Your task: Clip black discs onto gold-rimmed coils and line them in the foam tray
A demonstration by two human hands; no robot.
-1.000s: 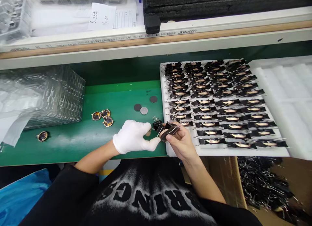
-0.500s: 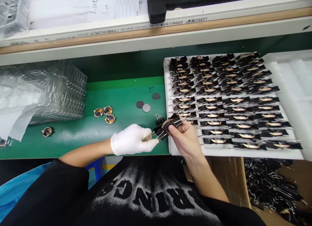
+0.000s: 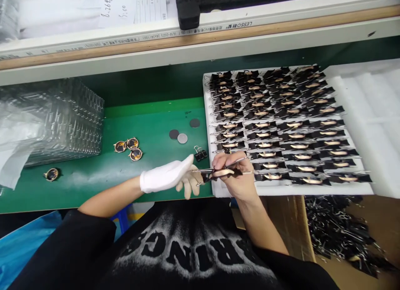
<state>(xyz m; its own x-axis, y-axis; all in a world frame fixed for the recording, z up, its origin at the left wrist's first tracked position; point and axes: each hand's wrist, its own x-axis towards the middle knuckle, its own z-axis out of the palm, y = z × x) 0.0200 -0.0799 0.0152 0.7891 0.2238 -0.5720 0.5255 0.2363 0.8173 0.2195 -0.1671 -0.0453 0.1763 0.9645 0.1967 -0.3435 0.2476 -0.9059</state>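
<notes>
Starting with the big green surface (image 3: 146, 119): good bare patch left of the foam tray (image 3: 312, 191), but barely any margin at the near edge, roughly in line with the tray's front. Pale shelf edge (image 3: 200, 53) above and behind the tray, so best to avoid lifting high back there. Foam tray itself pretty packed with clipped rows, wire handles sticking out everywhere. Easy to snag. Stack of clear plastic trays (image 3: 68, 131) well off to the foam tray's left.

White-gloved left hand (image 3: 170, 175) just left of the tray's near left corner, thumb and fingers apart, right by some wire ends; can't tell whether touching. Bare right hand (image 3: 242, 181) at that same corner, fingers closed around the clipped watch case (image 3: 223, 172).

Clipped watch case over the tray's near left corner, edge-on. Looks light and stiff, probably a bit slippery on the metal, face maybe scratchable. Best held by the rim and clip bodies; squeezing the wire handles could pop the grip.

Cluster of watch cases (image 3: 132, 143) far enough left of the tray to dodge. Loose binder clip (image 3: 201, 154) right beside the tray's left edge, so careful on low passes. Thin discs (image 3: 182, 138) left of the tray, farther back.
</notes>
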